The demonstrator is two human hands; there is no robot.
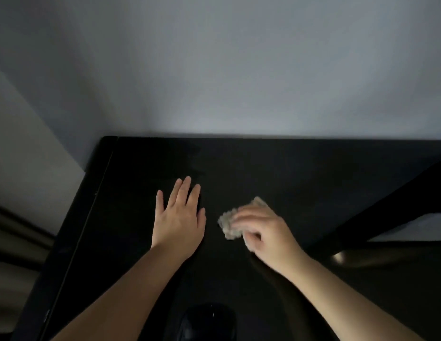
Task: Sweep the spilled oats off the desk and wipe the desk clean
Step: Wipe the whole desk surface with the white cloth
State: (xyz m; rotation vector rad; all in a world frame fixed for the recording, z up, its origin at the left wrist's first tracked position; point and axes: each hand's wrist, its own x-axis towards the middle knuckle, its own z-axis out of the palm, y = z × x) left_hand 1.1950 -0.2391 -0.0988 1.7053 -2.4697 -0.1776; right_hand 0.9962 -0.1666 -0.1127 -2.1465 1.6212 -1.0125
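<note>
One black desk (300, 166), two bare hands on it. Left hand (178, 219): palm down, flat on the desk's middle, four fingers and thumb straight and a little spread, holding nothing. Right hand (267, 233): right of the desk's middle, blurred, fingers curled over one crumpled pale cloth (228, 225), pressing it to the desk top. Cloth between the two hands, touching the right only, apart from the left. One dark rounded thing (209, 319) at the desk's near edge, between the two forearms, too dim to name. One grey wall (239, 70) behind the desk's far edge.
</note>
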